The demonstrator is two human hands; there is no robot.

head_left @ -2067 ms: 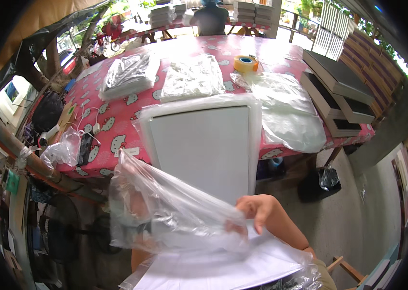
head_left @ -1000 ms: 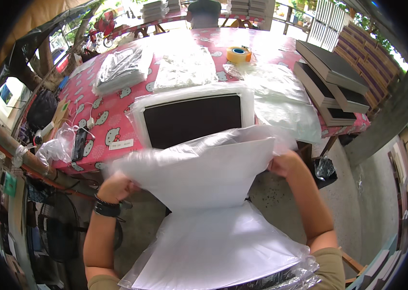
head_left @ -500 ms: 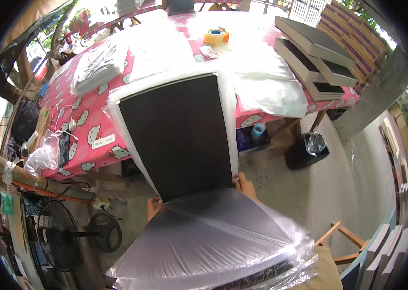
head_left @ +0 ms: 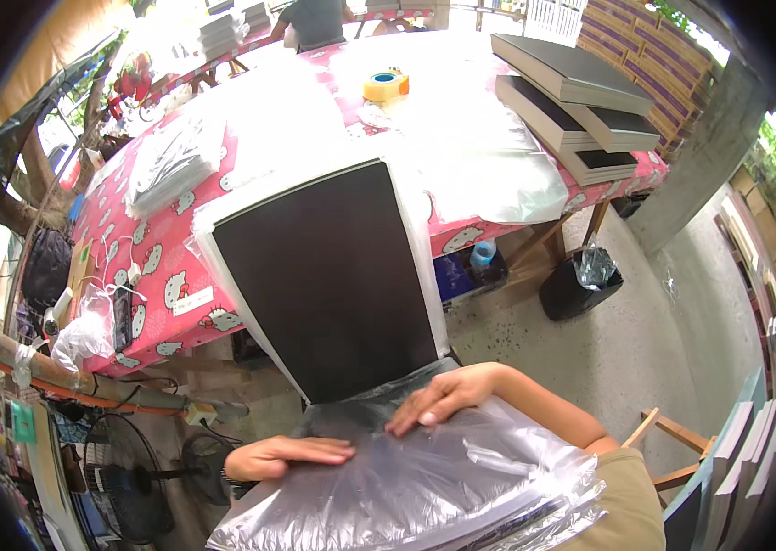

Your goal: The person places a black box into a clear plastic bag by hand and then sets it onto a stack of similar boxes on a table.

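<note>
2 hands lie palm-down, fingers extended and closed on nothing: left grip (head_left: pixel 292 453) and right grip (head_left: pixel 448 399) touch the clear plastic film (head_left: pixel 425 496), spread on the person's side of the near edge of the bench (head_left: pixel 191 275). A black panel (head_left: pixel 324 285) with a pale border slopes from over that edge toward the film. Uneven pressure could leave creases, since the film looks puckered around the fingers. With neither grip holding the panel, a push at its lower end might shift it off the near edge; what supports that end cannot be seen. Along the bench's right edge, stacked dark-topped blocks (head_left: pixel 581 110) sit skewed, so a jolt might topple them.
</note>
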